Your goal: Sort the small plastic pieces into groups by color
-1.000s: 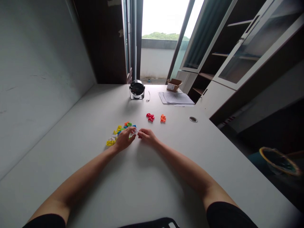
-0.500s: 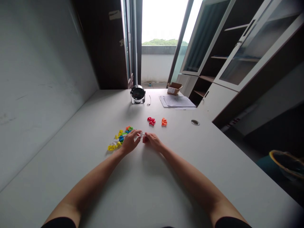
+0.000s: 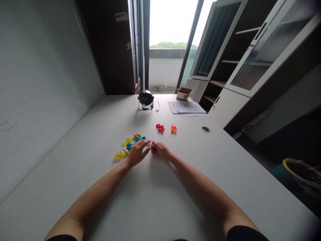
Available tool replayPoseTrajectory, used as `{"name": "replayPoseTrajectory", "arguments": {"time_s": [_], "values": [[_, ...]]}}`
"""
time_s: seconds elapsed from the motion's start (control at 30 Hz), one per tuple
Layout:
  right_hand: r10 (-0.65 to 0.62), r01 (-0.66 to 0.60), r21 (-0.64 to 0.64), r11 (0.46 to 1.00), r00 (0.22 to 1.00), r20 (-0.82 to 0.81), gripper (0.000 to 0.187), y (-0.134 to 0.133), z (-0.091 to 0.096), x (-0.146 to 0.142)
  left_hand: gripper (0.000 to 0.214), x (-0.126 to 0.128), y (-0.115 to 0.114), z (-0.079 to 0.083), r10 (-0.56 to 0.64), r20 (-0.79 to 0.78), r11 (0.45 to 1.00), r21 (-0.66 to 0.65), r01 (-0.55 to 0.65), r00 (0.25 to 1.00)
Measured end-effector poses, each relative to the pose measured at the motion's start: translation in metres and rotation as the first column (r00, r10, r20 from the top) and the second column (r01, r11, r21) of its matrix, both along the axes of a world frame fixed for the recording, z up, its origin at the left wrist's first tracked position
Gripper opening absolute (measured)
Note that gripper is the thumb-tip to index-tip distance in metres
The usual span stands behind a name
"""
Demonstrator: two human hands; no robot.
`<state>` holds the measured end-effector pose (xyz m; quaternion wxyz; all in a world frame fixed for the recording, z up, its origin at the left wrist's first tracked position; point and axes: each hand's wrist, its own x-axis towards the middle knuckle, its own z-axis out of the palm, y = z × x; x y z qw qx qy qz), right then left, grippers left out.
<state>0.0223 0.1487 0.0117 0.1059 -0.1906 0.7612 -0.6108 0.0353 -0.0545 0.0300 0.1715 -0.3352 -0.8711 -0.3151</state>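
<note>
Between my two hands is a small white plastic piece (image 3: 149, 145), partly covered by fingertips. My left hand (image 3: 136, 152) pinches it with thumb and fingers from the left. From the other side my right hand (image 3: 161, 149) has its fingers closed on the same piece. Something reddish shows under the right fingertips; I cannot tell whether it is a piece or shaded fingers. Beside and behind my left hand lies a loose pile of small plastic pieces (image 3: 128, 146) in yellow, blue, green, white and orange. Beyond the hands sit a red cluster (image 3: 160, 128) and an orange cluster (image 3: 174, 129).
On the white table (image 3: 155, 201), a round black device on a stand (image 3: 145, 99) is at the back, with a thin cord (image 3: 157, 106) beside it. Papers (image 3: 188, 107) and an open cardboard box (image 3: 184, 94) lie back right, near a round cable hole (image 3: 206, 129).
The white piece has turned and dropped slightly between the fingers, and the two hands are closer together. The pile and the red and orange clusters stay where they were.
</note>
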Motion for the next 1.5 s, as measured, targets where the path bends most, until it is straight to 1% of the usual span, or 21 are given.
{"name": "replayPoseTrajectory", "arguments": {"time_s": [0.1, 0.2, 0.3, 0.4, 0.5, 0.57, 0.67, 0.8, 0.9, 0.97, 1.07, 1.13, 1.17, 1.2, 1.27, 1.33, 1.4, 1.43, 1.5], "values": [[-0.019, 0.019, -0.006, 1.0, 1.0, -0.009, 0.074, -0.001, -0.001, 0.0, 0.033, -0.001, 0.0, 0.0, 0.029, 0.009, 0.999, 0.028, -0.029, 1.0], [-0.029, 0.03, -0.07, 0.997, 1.0, 0.006, 0.07, -0.002, -0.002, 0.001, 0.03, -0.002, -0.001, 0.0, 0.062, 0.018, 0.995, 0.074, -0.064, 0.998], [-0.039, 0.04, -0.141, 0.989, 0.999, 0.008, 0.059, -0.002, -0.004, 0.001, 0.031, -0.003, -0.001, 0.0, 0.08, 0.039, 0.99, 0.116, -0.084, 0.996], [-0.062, 0.06, -0.186, 0.981, 0.998, -0.008, 0.045, -0.002, -0.006, 0.001, 0.029, -0.004, 0.0, -0.001, 0.092, 0.059, 0.987, 0.128, -0.099, 0.994], [-0.063, 0.053, -0.191, 0.98, 0.997, -0.044, 0.042, -0.003, -0.009, 0.0, 0.023, -0.005, 0.0, -0.003, 0.101, 0.057, 0.988, 0.108, -0.107, 0.993], [-0.062, 0.048, -0.185, 0.982, 0.996, -0.071, 0.039, -0.003, -0.012, -0.001, 0.021, -0.004, -0.001, -0.002, 0.092, 0.053, 0.991, 0.093, -0.096, 0.994], [-0.092, 0.075, -0.163, 0.984, 0.991, -0.101, 0.035, -0.004, -0.013, -0.001, 0.023, -0.003, -0.001, 0.0, 0.068, 0.055, 0.993, 0.09, -0.073, 0.996], [-0.11, 0.097, -0.088, 0.991, 0.981, -0.161, 0.035, -0.002, -0.01, 0.0, 0.027, -0.002, -0.002, 0.003, 0.057, 0.059, 0.995, 0.078, -0.062, 0.997], [-0.123, 0.12, -0.028, 0.992, 0.969, -0.214, 0.032, -0.001, -0.007, 0.003, 0.029, -0.003, -0.002, 0.002, 0.053, 0.072, 0.997, 0.05, -0.057, 0.996], [-0.148, 0.157, 0.015, 0.987, 0.953, -0.264, 0.029, 0.002, -0.005, 0.002, 0.03, -0.005, -0.002, 0.0, 0.061, 0.086, 0.997, 0.032, -0.064, 0.994], [-0.249, 0.279, 0.039, 0.96, 0.907, -0.34, 0.028, 0.011, -0.001, -0.006, 0.028, -0.007, -0.003, -0.003, 0.094, 0.094, 0.995, 0.005, -0.095, 0.991], [-0.36, 0.394, 0.018, 0.919, 0.857, -0.369, 0.031, 0.025, 0.001, -0.016, 0.025, -0.008, -0.003, -0.004, 0.125, 0.086, 0.992, -0.023, -0.124, 0.988], [-0.427, 0.462, 0.004, 0.887, 0.822, -0.376, 0.032, 0.034, 0.002, -0.022, 0.023, -0.008, -0.004, -0.004, 0.138, 0.081, 0.99, -0.04, -0.135, 0.987], [-0.502, 0.539, -0.008, 0.842, 0.779, -0.375, 0.034, 0.046, 0.003, -0.028, 0.021, -0.008, -0.004, -0.004, 0.148, 0.076, 0.988, -0.056, -0.144, 0.986], [-0.649, 0.697, -0.003, 0.717, 0.666, -0.369, 0.035, 0.073, 0.004, -0.04, 0.019, -0.008, -0.005, -0.004, 0.158, 0.069, 0.984, -0.089, -0.151, 0.985], [-0.758, 0.828, 0.046, 0.559, 0.533, -0.375, 0.036, 0.104, 0.003, -0.049, 0.019, -0.009, -0.005, -0.004, 0.163, 0.066, 0.981, -0.12, -0.154, 0.984], [-0.813, 0.91, 0.124, 0.396, 0.41, -0.414, 0.036, 0.133, -0.002, -0.055, 0.021, -0.009, -0.005, -0.006, 0.169, 0.063, 0.976, -0.149, -0.159, 0.984], [-0.822, 0.928, 0.164, 0.335, 0.373, -0.43, 0.035, 0.146, -0.006, -0.056, 0.022, -0.01, -0.005, -0.007, 0.174, 0.059, 0.973, -0.163, -0.162, 0.983], [-0.831, 0.927, 0.278, 0.253, 0.355, -0.427, 0.034, 0.164, -0.013, -0.057, 0.022, -0.011, -0.005, -0.01, 0.18, 0.046, 0.967, -0.191, -0.168, 0.983]]}}
